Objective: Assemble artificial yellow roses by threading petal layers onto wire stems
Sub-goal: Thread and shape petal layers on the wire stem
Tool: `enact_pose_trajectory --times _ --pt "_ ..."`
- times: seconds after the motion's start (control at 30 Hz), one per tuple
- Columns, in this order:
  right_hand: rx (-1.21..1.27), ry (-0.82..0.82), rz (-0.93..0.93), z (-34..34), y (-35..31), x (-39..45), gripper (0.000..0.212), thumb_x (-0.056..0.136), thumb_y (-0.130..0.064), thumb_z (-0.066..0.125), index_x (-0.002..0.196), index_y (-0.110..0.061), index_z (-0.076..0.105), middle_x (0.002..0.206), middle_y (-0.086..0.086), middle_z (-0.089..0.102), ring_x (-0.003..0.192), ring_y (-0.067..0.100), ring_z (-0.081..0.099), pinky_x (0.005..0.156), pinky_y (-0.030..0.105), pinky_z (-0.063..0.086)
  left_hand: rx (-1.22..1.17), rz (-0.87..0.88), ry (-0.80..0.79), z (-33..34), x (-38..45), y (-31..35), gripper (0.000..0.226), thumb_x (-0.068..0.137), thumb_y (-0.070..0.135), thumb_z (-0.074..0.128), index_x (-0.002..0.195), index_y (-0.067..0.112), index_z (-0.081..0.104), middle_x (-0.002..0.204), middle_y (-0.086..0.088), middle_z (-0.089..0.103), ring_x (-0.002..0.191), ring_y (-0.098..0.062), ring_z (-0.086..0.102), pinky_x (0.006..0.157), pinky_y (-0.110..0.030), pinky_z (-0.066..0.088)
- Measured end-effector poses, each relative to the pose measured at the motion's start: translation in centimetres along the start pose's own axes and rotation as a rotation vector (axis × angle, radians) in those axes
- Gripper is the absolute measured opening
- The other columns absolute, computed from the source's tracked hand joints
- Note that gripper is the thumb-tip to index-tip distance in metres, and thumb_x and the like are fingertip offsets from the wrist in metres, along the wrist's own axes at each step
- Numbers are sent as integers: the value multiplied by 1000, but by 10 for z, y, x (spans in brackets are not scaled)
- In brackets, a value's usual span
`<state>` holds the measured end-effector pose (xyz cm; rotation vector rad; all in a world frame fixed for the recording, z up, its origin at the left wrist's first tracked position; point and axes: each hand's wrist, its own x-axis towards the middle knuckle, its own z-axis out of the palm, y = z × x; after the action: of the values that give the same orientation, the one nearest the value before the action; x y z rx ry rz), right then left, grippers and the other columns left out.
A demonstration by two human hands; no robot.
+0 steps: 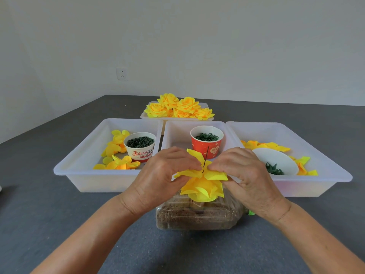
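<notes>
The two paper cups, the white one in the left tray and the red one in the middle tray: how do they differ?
The white cup has red lettering; the red cup has a pale heart motif. The white cup stands beside loose yellow petals in the left tray; the red cup stands in the middle tray, partly behind the wire stem. Both are upright and hold small dark green parts.

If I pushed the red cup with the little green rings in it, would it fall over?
Probably it would slide or tip easily. The red cup looks like thin paper, so likely light, and the green rings inside seem small. It stands taller than its narrow base, so a high push might topple it inside the middle tray.
</notes>
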<state>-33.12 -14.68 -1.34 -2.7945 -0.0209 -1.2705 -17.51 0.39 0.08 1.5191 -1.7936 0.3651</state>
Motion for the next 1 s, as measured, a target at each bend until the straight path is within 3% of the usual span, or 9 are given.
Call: enact_pose_trajectory --times 0.23,0.5,0.73,0.87,1.0 --pt "60 17 7 3 3 -2 17 77 -16 62 89 -13 74 91 -6 71 89 13 60 77 32 42 23 51 6 2 -2 -2 22 70 2 70 91 9 74 96 1 71 93 -14 62 80 -33 52" --pt "35 -15 -22 4 3 0 25 63 -1 73 85 -13 75 95 -3 72 88 22 64 76 40 48 28 54 -7 2 -3 -4 21 72 0 68 90 8 74 95 0 72 91 -16 65 77 -37 54" --pt "-4 -44 -46 2 1 1 32 67 3 75 95 -12 74 96 -2 70 89 26 63 75 41 47 59 41 -31 2 -4 -5 24 72 2 68 94 9 74 98 -1 72 92 -16 67 78 -33 55" --pt "-63 -49 -93 0 -3 4 28 66 1 68 89 -13 75 97 -4 70 90 25 62 76 40 47 63 78 -72 -1 -1 -3 21 72 -3 66 89 7 75 100 -1 71 91 -18 68 75 -36 57" --pt "-70 -64 -111 -4 -7 8 33 69 -10 47 87 -13 75 96 -7 71 93 23 62 81 37 46 122 152 -100 -4 2 -2 17 73 -3 65 85 4 74 98 -4 72 92 -20 69 76 -38 57"
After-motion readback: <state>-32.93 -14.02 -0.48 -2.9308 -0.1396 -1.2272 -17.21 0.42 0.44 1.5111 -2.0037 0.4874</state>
